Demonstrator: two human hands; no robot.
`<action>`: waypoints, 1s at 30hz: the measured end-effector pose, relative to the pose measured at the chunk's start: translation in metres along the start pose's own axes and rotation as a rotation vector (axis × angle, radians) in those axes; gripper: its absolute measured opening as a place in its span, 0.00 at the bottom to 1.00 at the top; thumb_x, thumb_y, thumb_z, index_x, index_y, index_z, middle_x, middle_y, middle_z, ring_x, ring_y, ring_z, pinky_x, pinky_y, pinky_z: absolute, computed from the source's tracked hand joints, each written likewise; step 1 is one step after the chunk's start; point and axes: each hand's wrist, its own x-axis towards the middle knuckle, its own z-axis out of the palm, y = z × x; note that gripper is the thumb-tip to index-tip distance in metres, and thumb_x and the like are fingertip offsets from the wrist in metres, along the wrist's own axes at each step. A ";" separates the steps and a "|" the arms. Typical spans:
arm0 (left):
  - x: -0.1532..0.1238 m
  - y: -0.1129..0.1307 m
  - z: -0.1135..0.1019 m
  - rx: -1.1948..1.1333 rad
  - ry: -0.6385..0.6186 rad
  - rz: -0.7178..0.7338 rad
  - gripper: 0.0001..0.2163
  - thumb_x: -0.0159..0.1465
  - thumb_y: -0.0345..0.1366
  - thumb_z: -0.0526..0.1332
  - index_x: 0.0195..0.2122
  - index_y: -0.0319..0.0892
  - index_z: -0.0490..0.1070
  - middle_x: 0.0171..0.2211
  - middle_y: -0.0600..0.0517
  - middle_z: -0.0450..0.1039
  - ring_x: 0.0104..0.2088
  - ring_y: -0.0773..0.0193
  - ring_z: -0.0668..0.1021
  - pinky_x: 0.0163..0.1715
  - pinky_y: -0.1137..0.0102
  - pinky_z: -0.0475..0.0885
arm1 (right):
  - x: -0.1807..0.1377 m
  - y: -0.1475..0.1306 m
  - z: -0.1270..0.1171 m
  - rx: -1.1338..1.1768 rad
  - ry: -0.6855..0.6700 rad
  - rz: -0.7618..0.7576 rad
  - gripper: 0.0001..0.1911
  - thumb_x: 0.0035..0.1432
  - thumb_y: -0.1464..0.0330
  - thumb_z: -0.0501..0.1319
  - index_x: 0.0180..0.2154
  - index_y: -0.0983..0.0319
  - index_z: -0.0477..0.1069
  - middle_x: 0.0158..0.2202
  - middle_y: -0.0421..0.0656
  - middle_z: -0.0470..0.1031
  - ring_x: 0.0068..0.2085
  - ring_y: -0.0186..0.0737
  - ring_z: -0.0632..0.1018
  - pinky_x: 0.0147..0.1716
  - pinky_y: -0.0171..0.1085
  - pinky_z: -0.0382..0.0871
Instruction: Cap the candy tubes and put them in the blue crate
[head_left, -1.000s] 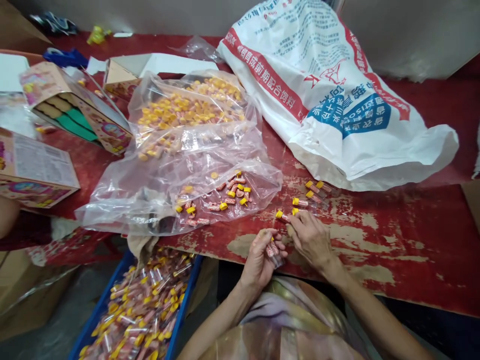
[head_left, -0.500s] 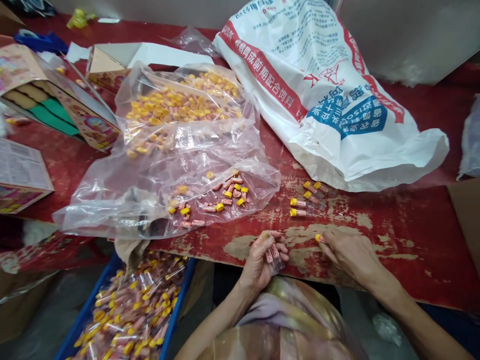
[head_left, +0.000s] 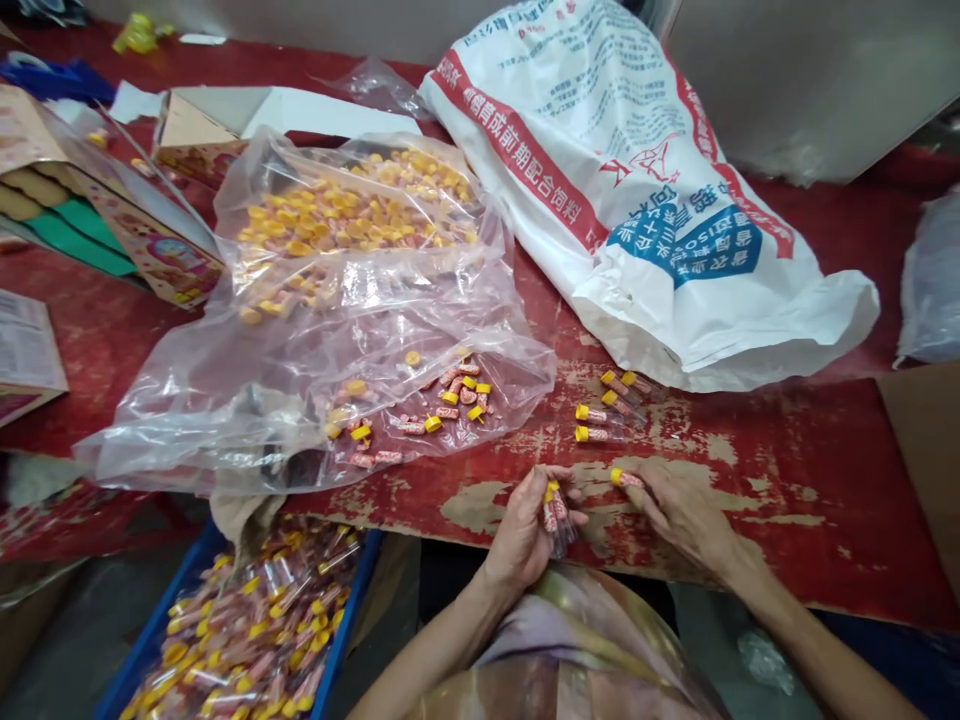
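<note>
My left hand (head_left: 529, 525) is closed round a few clear tubes (head_left: 556, 515) with yellow caps and pink-and-white filling, held at the table's front edge. To its right, my right hand (head_left: 686, 520) pinches one more capped tube (head_left: 626, 479), its yellow cap pointing left. Beyond the hands, several similar tubes (head_left: 598, 434) lie loose on the worn red table (head_left: 840, 470). Left of them, a clear plastic bag (head_left: 420, 290) is spread out, with many yellow caps (head_left: 300, 225) at its far part and loose pink pieces and caps near its mouth.
A large white printed sack (head_left: 637, 130) lies across the back right. Below the table edge at left stands a blue crate (head_left: 349, 620) full of capped tubes. Printed cartons (head_left: 161, 235) stand at the left. A translucent bag (head_left: 930, 280) sits at the far right.
The yellow caps of the tubes in my left hand now show below the thumb. The tube in my right hand now sticks out further from the fingers. The view has shifted slightly.
</note>
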 end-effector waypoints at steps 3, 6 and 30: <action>-0.006 -0.003 0.002 -0.014 -0.025 0.048 0.22 0.55 0.52 0.66 0.39 0.37 0.72 0.31 0.49 0.73 0.26 0.69 0.75 0.29 0.73 0.73 | 0.002 -0.042 -0.002 0.238 0.234 -0.059 0.14 0.67 0.69 0.47 0.51 0.63 0.63 0.44 0.47 0.73 0.42 0.38 0.75 0.40 0.36 0.67; -0.009 -0.005 0.002 -0.060 -0.033 0.107 0.18 0.53 0.46 0.69 0.39 0.38 0.73 0.28 0.52 0.72 0.28 0.70 0.74 0.30 0.76 0.71 | 0.006 -0.080 -0.002 0.286 0.314 -0.202 0.17 0.65 0.70 0.50 0.55 0.63 0.61 0.44 0.48 0.72 0.44 0.40 0.73 0.42 0.39 0.67; 0.001 0.003 -0.015 -0.186 -0.158 0.005 0.13 0.55 0.42 0.65 0.35 0.36 0.76 0.39 0.44 0.73 0.36 0.57 0.77 0.29 0.65 0.78 | 0.024 0.014 -0.029 -0.399 -0.397 0.030 0.13 0.65 0.67 0.47 0.34 0.63 0.67 0.29 0.47 0.73 0.28 0.40 0.74 0.24 0.37 0.44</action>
